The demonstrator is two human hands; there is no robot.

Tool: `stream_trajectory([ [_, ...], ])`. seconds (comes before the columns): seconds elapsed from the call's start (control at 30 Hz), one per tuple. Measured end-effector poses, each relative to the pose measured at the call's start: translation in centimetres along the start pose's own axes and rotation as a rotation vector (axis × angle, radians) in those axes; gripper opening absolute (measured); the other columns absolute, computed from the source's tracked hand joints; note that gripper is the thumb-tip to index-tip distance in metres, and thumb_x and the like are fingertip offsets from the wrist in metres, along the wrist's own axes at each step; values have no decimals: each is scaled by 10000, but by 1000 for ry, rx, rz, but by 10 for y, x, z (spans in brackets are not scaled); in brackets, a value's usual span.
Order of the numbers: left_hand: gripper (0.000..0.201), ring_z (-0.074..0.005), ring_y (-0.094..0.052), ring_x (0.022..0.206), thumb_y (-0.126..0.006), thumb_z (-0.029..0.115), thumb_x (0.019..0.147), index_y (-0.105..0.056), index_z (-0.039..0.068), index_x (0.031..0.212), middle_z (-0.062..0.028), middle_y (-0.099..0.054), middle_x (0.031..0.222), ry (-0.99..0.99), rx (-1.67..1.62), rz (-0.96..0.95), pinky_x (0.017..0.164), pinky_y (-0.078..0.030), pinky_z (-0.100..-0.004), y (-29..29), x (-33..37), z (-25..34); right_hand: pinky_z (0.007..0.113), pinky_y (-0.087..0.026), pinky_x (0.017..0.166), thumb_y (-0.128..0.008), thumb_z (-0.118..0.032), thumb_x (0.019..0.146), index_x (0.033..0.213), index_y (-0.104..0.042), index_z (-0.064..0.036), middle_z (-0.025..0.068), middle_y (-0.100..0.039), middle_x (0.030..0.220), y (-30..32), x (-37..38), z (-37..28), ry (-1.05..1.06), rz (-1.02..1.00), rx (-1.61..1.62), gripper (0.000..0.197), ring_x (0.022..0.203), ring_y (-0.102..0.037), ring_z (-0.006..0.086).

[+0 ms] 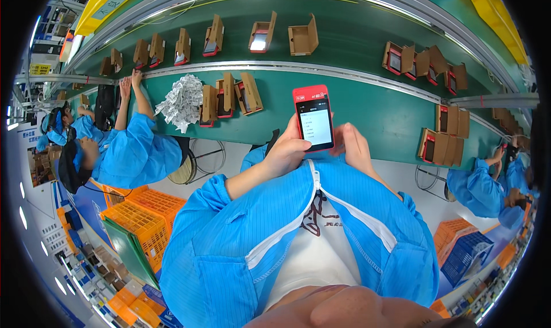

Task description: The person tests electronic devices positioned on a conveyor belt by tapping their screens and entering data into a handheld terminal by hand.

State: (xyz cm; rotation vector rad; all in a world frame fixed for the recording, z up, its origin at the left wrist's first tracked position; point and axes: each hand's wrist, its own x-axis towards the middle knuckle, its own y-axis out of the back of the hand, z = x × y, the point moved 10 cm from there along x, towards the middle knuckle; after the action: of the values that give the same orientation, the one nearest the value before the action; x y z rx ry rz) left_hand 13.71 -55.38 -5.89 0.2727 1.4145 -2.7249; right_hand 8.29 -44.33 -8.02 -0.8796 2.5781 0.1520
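Note:
My left hand [287, 153] is closed round the lower left side of a red handheld payment terminal [313, 121], its thumb at the bottom of the casing. The terminal is upright in front of my chest, and its lit screen shows a list of text lines. My right hand [356, 148] is beside the terminal's lower right edge. Its fingers stretch upward, with nothing visible in them; whether it touches the casing I cannot tell.
On the green bench [344, 87] are open cardboard boxes [248, 95] with red terminals and a pile of white paper slips [182, 103]. More boxes line the conveyor [356, 35] behind. Co-workers in blue [138, 150] sit on both sides. Orange crates [143, 219] stand left.

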Motion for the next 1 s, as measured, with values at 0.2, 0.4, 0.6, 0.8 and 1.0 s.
stream_trajectory([
  [0.2,792,-276,-346,1294,-566,165,779,-130,95,1436,-149,-301,1426,-52,-68,97,1066,-279,-416,32,7,7,217,-408,485,-320,-388,1000,1009,-512,-13,100,-587,727,-47,16,23,-229,-186,406,421,534,-506,109],
  [0.4,675,-231,-258,1333,-468,261,899,-108,142,1457,-113,-240,1467,96,-137,351,1071,-213,-414,91,2,-1,248,-365,372,-349,-366,995,886,-482,-44,66,-550,653,-47,167,81,-168,-51,420,365,437,-480,118],
  [0.6,535,-203,-357,1271,-463,226,915,-259,113,1397,-102,-363,1395,142,-153,310,1023,-320,-379,110,8,20,265,-401,370,-333,-378,991,876,-479,-24,69,-542,624,-13,330,147,-70,277,257,400,431,-485,129],
  [0.8,480,-194,-410,1225,-479,219,908,-323,108,1348,-83,-427,1337,131,-187,391,1003,-346,-372,138,13,41,302,-479,449,-394,-477,953,1044,-422,-17,111,-576,717,-16,343,200,-240,366,623,469,536,-564,182],
  [1.0,467,-202,-422,1219,-478,232,915,-331,94,1337,-91,-443,1315,205,-204,382,986,-369,-376,156,23,40,391,-537,628,-461,-451,936,1224,-333,-12,214,-565,1014,-167,345,180,-423,-76,734,541,788,-622,289],
])
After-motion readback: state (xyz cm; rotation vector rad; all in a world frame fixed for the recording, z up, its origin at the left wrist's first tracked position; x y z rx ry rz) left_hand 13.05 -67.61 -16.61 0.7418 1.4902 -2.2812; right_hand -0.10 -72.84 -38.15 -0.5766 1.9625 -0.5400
